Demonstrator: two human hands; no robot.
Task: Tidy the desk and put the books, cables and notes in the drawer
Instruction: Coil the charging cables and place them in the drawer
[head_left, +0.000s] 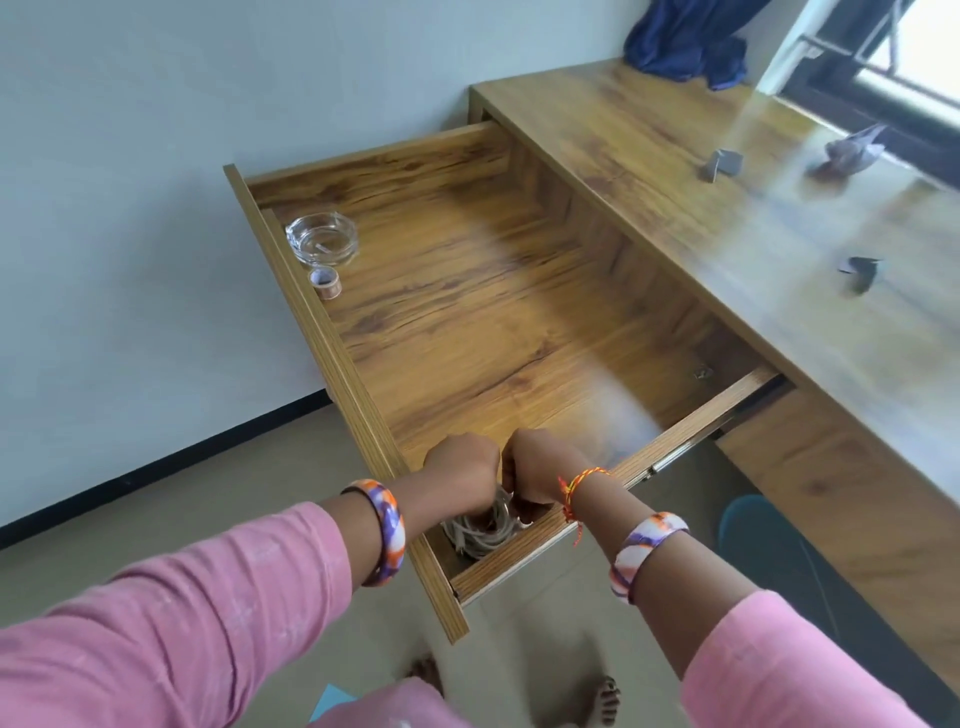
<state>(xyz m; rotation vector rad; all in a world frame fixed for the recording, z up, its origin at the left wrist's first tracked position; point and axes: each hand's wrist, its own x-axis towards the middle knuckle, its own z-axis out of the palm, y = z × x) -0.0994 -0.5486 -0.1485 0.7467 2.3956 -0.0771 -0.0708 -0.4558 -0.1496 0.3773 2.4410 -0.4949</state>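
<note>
The wooden drawer (467, 312) stands pulled far out from the desk (727, 218). In its near corner lies a coiled grey cable (480, 532). My left hand (462, 470) and my right hand (535, 470) are side by side above that corner, fingers curled down onto the coil and gripping it. The fingertips are hidden behind the knuckles. On the desk top lie folded paper notes: a grey one (722, 165), a dark one (860, 271) and a crumpled one (852, 150).
A glass ashtray (322, 239) and a small tape roll (325, 283) sit in the drawer's far left corner. Blue cloth (685, 41) hangs at the desk's far end by a window. A dark stool (769, 540) stands under the desk. My bare feet are on the floor below.
</note>
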